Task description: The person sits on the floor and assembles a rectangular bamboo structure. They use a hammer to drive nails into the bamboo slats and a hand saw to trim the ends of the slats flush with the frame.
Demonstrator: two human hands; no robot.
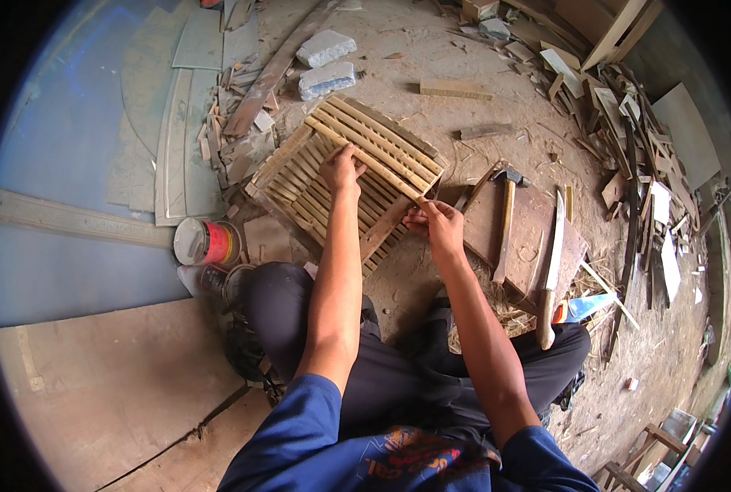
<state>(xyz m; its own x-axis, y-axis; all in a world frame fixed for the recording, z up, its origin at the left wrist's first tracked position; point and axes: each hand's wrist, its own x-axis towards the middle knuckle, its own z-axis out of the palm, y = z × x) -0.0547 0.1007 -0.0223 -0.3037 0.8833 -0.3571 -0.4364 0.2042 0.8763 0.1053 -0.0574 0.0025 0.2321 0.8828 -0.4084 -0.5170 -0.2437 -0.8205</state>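
Note:
On the ground before my knees lies a slatted bamboo panel [300, 215], rows of narrow strips set over wooden crosspieces. A pale bamboo strip [382, 166] runs slantwise across its far part. My left hand [342, 170] is closed on this strip near its middle, fingertips pressed against it. At the strip's near right end, by the panel's corner, my right hand [437, 220] pinches it between thumb and fingers. Just right of that hand, a hammer [509, 221] and a long knife with a wooden handle [555, 254] lie on a brown board [533, 217].
A blue bottle [588, 307] lies beside my right knee, amid shavings. Left of the panel stand a red-banded bucket [206, 243] and bluish sheets [70, 271]. Two broken blocks [326, 49] lie beyond it. Scrap wood [619, 123] is heaped at the right; a plank [456, 88] lies far off.

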